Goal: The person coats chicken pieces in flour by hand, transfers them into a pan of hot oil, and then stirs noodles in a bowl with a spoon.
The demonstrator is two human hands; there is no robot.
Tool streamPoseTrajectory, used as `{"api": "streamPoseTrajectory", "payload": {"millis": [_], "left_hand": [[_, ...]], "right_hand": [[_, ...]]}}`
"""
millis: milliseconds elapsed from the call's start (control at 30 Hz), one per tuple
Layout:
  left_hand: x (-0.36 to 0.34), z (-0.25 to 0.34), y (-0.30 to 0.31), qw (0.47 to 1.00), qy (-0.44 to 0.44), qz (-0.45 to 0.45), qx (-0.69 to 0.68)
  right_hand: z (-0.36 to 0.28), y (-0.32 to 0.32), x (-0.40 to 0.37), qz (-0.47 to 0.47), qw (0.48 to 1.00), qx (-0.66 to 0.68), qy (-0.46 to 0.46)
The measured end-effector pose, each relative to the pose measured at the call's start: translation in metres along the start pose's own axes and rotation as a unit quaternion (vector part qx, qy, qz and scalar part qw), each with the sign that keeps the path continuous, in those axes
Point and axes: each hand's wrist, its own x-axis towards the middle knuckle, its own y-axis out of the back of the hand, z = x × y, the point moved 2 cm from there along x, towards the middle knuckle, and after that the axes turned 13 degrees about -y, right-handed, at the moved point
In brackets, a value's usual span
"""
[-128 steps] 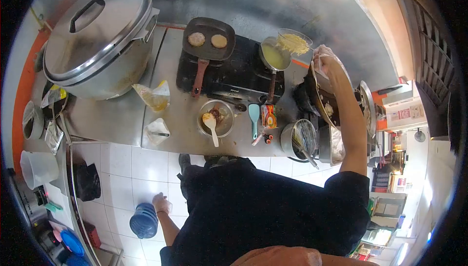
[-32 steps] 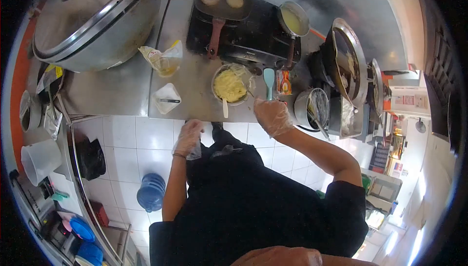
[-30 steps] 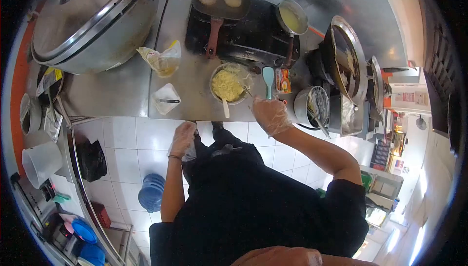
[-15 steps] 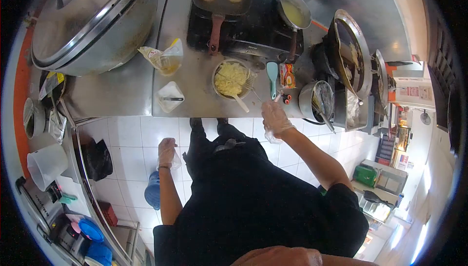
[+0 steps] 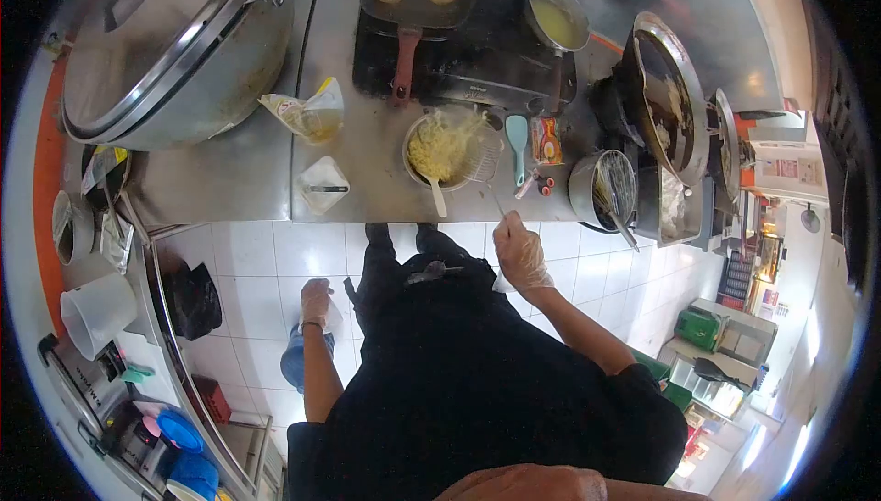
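Note:
My right hand (image 5: 519, 251), in a clear plastic glove, is closed around the thin handle of a metal fork (image 5: 496, 196). The fork's head is blurred at the right rim of a round metal bowl (image 5: 407, 148). Yellow, stringy food (image 5: 439, 148) fills this bowl, and some strands rise at its far right side. A pale-handled utensil (image 5: 438, 198) leans in the bowl with its handle towards me. My left hand (image 5: 316, 299), also gloved, hangs low by my side away from the counter. Its fingers look curled, with nothing visible in them.
A frying pan (image 5: 450, 19) with two round patties and a saucepan (image 5: 556, 24) of yellowish liquid sit on the black stove (image 5: 385, 65). Nearby are a turquoise spatula (image 5: 517, 139), a red packet (image 5: 547, 141) and a pot (image 5: 587, 191). A large lidded pot (image 5: 197, 88) stands left.
The fork has moved from beside the bowl to its right rim, stirring up the food. The pale handle has swung left. My right hand has shifted slightly towards me.

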Motion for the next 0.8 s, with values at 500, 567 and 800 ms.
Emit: {"api": "streamPoseTrajectory", "payload": {"millis": [500,567,800], "left_hand": [[-0.046,-0.015,0.002,0.99,0.032,-0.08,0.112],[-0.046,-0.024,0.0,0.996,0.028,-0.046,0.075],[-0.064,0.008,-0.005,0.93,-0.136,-0.064,0.336]], "right_hand": [[0.064,-0.039,-0.006,-0.052,0.995,-0.078,-0.023],[0.089,-0.057,-0.002,-0.065,0.995,-0.072,-0.014],[0.112,-0.065,0.014,0.007,0.994,-0.031,0.109]]}}
